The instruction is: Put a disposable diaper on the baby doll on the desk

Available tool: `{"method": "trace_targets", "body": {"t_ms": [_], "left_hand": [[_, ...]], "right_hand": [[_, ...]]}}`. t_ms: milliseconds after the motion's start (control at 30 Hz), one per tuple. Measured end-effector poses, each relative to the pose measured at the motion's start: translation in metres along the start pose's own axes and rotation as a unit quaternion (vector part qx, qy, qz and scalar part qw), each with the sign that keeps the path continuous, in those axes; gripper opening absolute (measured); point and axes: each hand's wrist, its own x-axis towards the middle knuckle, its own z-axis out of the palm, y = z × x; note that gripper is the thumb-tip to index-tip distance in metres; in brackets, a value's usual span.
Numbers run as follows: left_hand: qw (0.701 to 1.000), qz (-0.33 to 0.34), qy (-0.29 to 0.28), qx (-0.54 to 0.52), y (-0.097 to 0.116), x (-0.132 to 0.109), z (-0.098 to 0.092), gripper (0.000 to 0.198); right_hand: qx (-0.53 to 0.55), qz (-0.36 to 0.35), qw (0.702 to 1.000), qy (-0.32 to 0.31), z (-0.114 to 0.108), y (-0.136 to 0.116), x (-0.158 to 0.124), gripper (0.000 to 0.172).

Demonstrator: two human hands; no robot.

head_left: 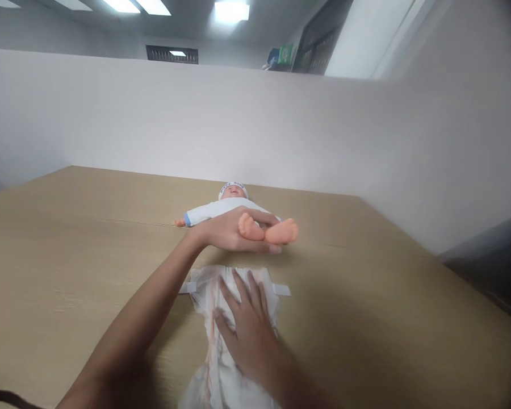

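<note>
A baby doll [212, 211] in a white top with blue cuffs and a white printed headband lies on its back on the table. My left hand [234, 230] is wrapped round the doll's legs, and its two bare feet [281, 232] point toward me above the tabletop. Nearer to me an unfolded white diaper [202, 292] lies on the table, its side tabs spread out left and right. My right hand [251, 326] rests flat on the diaper with its fingers spread. The doll's lower body is mostly hidden behind my left hand.
The wide tan table [89, 238] reaches back to a white partition [153, 119]. At the lower left edge a dark cable [8, 396] curves into view. Something dark [489, 261] stands beyond the table's right edge.
</note>
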Motion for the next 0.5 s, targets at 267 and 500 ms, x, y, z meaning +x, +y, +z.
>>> {"method": "trace_targets", "body": {"t_ms": [267,500], "left_hand": [[0.999,0.022,0.023,-0.008,0.003,-0.002,-0.01,0.03],[0.998,0.018,0.03,-0.056,0.001,-0.003,-0.014,0.027]], "right_hand": [[-0.003,0.025,0.999,-0.021,0.004,0.013,0.036,0.067],[-0.03,0.023,0.999,0.017,0.019,0.028,0.076,0.067]]}}
